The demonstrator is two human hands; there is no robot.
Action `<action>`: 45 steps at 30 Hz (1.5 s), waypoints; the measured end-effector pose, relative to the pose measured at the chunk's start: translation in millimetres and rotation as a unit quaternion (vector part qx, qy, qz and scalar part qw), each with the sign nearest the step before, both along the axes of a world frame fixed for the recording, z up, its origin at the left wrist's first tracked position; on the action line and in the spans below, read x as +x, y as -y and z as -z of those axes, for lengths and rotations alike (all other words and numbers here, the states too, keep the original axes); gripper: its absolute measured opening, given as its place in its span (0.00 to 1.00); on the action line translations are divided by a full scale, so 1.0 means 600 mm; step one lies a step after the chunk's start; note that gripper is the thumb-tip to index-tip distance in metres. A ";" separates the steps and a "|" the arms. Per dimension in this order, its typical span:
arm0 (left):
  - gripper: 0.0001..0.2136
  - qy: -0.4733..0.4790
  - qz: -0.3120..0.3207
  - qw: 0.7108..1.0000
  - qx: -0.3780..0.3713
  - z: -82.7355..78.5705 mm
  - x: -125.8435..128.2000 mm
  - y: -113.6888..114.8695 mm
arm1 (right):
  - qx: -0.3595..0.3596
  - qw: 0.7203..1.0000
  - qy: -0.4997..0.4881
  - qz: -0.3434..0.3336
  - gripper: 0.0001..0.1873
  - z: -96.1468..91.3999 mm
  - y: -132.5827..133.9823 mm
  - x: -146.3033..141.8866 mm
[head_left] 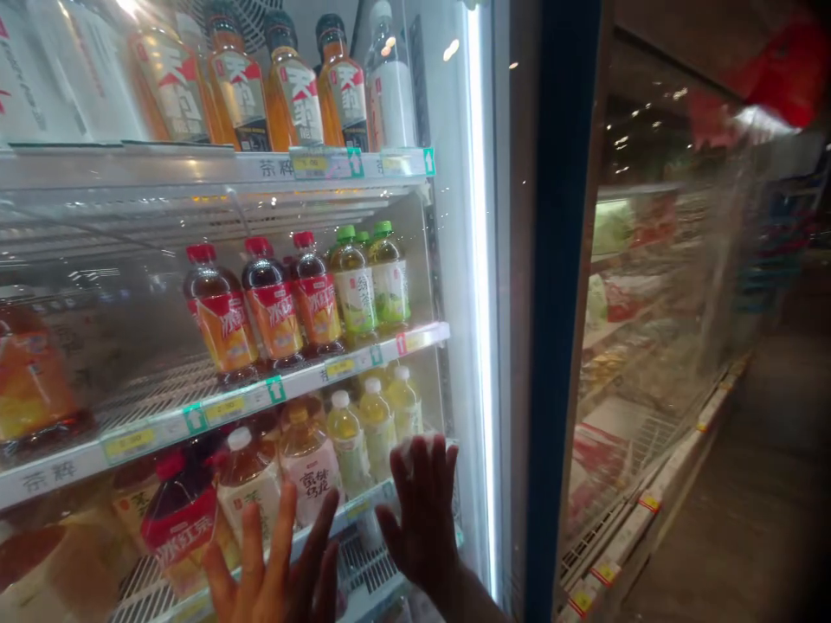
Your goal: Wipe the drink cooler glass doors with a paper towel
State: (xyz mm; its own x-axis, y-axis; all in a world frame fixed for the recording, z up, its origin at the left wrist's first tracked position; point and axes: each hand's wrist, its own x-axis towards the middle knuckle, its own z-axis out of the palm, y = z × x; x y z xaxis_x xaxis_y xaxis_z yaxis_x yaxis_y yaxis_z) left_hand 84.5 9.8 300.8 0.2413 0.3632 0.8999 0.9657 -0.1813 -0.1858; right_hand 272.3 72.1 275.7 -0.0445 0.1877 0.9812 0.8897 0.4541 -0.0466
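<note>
Both my hands are raised, fingers spread and holding nothing, in front of a lit drinks cooler. My left hand [276,562] is at the bottom middle, its fingers overlapping a pale-labelled tea bottle [250,484] and a pink-labelled bottle [312,472] behind them. To its right, my right hand [425,510] covers part of the lower shelf near the white-capped yellow drink bottles [373,428]. Light spots suggest a glass pane before the bottles; whether either palm touches it I cannot tell. A large red-capped bottle [185,523] stands left of my left hand.
On the middle shelf [299,381] stand red-capped iced tea bottles [276,303] and green-capped bottles [389,277]. Amber bottles [295,86] line the top shelf. A bright light strip [480,260] and dark frame [562,303] edge the cooler; another display case [640,389] stands to the right.
</note>
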 end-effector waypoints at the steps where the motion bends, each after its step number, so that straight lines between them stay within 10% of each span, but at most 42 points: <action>1: 0.41 0.009 0.005 1.000 0.004 -0.024 -0.003 0.003 | 0.000 1.000 -0.019 0.007 0.37 -0.049 -0.009 0.013; 4: 0.41 0.045 0.013 0.999 0.005 -0.083 -0.009 0.010 | 0.009 0.999 -0.040 0.022 0.36 -0.185 -0.034 0.049; 7: 0.41 0.067 0.011 0.998 -0.003 -0.099 -0.014 0.014 | 0.008 0.999 -0.034 0.015 0.37 -0.229 -0.040 0.061; 14: 0.42 0.053 0.011 0.999 -0.001 -0.063 -0.033 0.016 | -0.002 1.000 0.009 -0.004 0.39 0.016 0.000 0.004; 17: 0.43 0.059 0.004 0.998 -0.014 -0.063 -0.044 0.020 | 0.005 0.999 0.037 -0.004 0.40 0.041 0.007 -0.011; 26: 0.41 0.041 -0.029 0.999 0.013 -0.111 -0.086 0.040 | 0.040 0.999 0.020 -0.010 0.43 -0.296 -0.002 -0.076; 29: 0.40 0.060 -0.032 0.998 0.012 -0.114 -0.117 0.049 | 0.037 0.999 0.021 -0.018 0.44 -0.277 0.016 -0.114; 34: 0.42 0.071 -0.050 0.996 0.001 -0.107 -0.186 0.066 | 0.013 0.996 0.077 -0.035 0.41 -0.108 0.057 -0.183; 36: 0.42 0.065 -0.063 0.996 -0.001 -0.110 -0.211 0.072 | 0.008 0.995 0.093 -0.042 0.41 -0.085 0.067 -0.209; 45: 0.35 0.061 -0.070 0.993 0.078 -0.168 -0.315 0.092 | 0.067 0.992 0.060 -0.086 0.43 -0.333 0.070 -0.321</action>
